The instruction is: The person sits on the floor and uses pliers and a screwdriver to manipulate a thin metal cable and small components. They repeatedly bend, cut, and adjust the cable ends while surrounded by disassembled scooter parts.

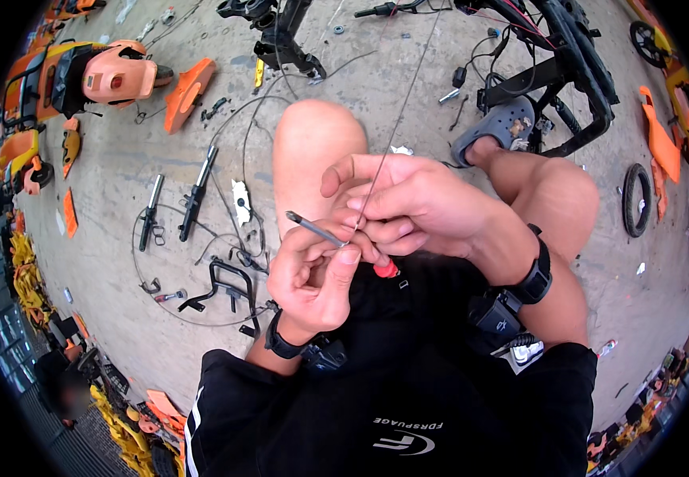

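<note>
The left hand [317, 278], its grip pinching a slim grey metal rod [313, 227], is beside the right hand [433, 203], whose grip pinches a thin dark cable [401, 111].

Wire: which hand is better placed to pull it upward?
Right hand, I'd say: its fingers are on the wire above the left hand, which is busy gripping the rod.

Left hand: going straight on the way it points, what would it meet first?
Likely the right hand, up and right of the left hand in the picture; their depth gap is unclear.
</note>
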`<state>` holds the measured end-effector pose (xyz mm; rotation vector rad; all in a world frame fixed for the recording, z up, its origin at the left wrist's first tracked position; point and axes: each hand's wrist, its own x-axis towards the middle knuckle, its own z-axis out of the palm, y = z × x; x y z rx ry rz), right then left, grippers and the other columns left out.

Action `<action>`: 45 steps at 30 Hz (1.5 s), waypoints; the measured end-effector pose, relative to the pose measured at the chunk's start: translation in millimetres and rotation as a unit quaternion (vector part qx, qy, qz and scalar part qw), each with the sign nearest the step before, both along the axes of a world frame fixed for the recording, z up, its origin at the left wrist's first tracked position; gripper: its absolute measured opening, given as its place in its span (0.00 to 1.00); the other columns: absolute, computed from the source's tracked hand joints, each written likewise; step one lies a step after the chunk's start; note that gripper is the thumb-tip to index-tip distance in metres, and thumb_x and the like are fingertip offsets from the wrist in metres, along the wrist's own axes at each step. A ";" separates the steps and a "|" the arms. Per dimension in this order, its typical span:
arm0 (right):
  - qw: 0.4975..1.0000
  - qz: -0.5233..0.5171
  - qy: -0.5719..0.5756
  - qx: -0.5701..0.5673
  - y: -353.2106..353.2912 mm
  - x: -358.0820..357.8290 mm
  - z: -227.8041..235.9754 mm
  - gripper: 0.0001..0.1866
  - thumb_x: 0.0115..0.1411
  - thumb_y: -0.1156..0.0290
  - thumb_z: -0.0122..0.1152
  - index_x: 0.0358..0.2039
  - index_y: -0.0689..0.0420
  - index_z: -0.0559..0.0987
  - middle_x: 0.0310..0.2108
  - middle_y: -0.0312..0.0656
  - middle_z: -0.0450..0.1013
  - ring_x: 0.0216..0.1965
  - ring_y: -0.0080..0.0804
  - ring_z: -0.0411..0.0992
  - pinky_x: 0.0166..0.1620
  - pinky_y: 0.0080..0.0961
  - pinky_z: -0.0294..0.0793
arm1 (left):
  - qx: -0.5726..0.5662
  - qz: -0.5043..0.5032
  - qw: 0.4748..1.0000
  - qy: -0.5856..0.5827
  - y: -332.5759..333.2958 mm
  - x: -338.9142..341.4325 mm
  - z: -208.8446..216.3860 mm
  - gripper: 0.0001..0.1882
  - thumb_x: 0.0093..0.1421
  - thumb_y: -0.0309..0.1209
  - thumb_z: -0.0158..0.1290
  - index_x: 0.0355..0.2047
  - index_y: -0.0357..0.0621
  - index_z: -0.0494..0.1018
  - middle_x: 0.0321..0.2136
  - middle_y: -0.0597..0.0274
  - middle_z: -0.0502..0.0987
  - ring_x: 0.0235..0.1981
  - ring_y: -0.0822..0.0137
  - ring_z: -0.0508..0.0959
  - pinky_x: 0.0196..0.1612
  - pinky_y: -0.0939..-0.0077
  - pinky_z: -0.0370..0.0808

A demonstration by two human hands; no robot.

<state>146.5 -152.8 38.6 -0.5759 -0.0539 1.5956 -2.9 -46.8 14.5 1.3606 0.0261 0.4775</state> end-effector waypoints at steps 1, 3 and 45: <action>1.000 0.000 -0.008 0.000 -1.1 -0.1 -0.8 0.18 0.55 0.85 0.42 0.48 0.64 0.64 0.28 0.39 0.64 0.14 0.15 0.57 0.14 0.12 0.46 | 0.002 -0.001 1.000 -0.005 -0.4 0.3 0.1 0.10 0.60 0.13 0.42 0.42 0.26 0.62 0.40 0.41 0.71 0.30 0.60 0.78 0.35 0.64 0.79; 1.000 0.002 -0.020 0.004 -2.6 0.0 -1.3 0.19 0.55 0.86 0.42 0.48 0.63 0.64 0.28 0.39 0.64 0.15 0.16 0.57 0.15 0.11 0.45 | 0.006 -0.002 1.000 -0.017 -2.6 1.5 1.0 0.10 0.60 0.13 0.42 0.42 0.26 0.62 0.42 0.39 0.70 0.31 0.60 0.78 0.35 0.64 0.79; 0.998 0.004 -0.063 0.022 -0.2 -3.6 -7.7 0.11 0.64 0.76 0.41 0.45 0.64 0.66 0.28 0.40 0.62 0.20 0.23 0.66 0.14 0.11 0.52 | 0.018 -0.001 0.999 0.039 -5.0 -1.7 3.6 0.08 0.60 0.14 0.43 0.40 0.27 0.62 0.36 0.46 0.71 0.30 0.62 0.77 0.35 0.66 0.79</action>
